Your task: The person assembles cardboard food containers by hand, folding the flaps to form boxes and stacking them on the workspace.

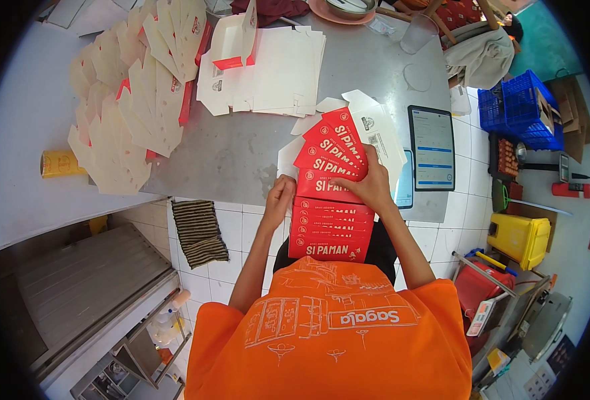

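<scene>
My right hand [372,183] is closed on the right edge of a fan of flat red-and-white box blanks [331,145], thumb lying on the top red panel. Their white flaps stick out past the red panels at the far side. My left hand [279,199] is curled in a pinch at the left edge of the blanks; what its fingertips hold, if anything, is hidden. Below the fan, over my lap, more overlapping red box blanks [329,251] lie in a stack, their front panels showing in rows.
Across the grey metal table [235,157] lie a white stack of blanks [275,87], one opened box [231,43] and a large heap of part-folded boxes [135,100]. A tablet [432,148] and a phone [405,183] are at the right edge. A clear cup [419,35] stands farther back.
</scene>
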Motion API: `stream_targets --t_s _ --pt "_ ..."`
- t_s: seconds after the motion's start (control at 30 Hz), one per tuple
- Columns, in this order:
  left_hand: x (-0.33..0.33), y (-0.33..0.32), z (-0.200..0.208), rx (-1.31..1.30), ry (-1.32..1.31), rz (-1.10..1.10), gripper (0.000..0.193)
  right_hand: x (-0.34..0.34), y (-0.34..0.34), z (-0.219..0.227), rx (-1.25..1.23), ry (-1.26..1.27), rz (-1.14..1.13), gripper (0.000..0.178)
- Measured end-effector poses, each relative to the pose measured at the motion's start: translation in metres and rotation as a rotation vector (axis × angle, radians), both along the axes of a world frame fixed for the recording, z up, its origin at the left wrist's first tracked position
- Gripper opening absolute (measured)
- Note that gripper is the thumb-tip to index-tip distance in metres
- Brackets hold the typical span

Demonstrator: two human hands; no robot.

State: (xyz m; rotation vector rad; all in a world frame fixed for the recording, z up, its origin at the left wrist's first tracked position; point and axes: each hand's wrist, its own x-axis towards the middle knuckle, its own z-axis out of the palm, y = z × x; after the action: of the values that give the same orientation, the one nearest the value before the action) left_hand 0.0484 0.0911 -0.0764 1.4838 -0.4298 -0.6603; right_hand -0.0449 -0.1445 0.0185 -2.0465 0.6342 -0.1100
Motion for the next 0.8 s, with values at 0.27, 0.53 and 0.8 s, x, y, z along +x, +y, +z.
stream_targets --t_s 0.27,0.53,0.8 --pt "0.017 0.016 0.026 -0.050 0.181 -0.339 0.011 0.001 -0.003 0.001 -0.057 0.065 0.028 0.091" --pt "0.010 0.010 0.009 -0.147 0.284 -0.258 0.013 -0.002 -0.002 0.000 0.003 0.066 0.101 0.083" --pt "0.016 -0.032 0.065 0.082 -0.383 0.165 0.016 -0.056 -0.003 -0.028 0.374 -0.469 -0.418 0.072"
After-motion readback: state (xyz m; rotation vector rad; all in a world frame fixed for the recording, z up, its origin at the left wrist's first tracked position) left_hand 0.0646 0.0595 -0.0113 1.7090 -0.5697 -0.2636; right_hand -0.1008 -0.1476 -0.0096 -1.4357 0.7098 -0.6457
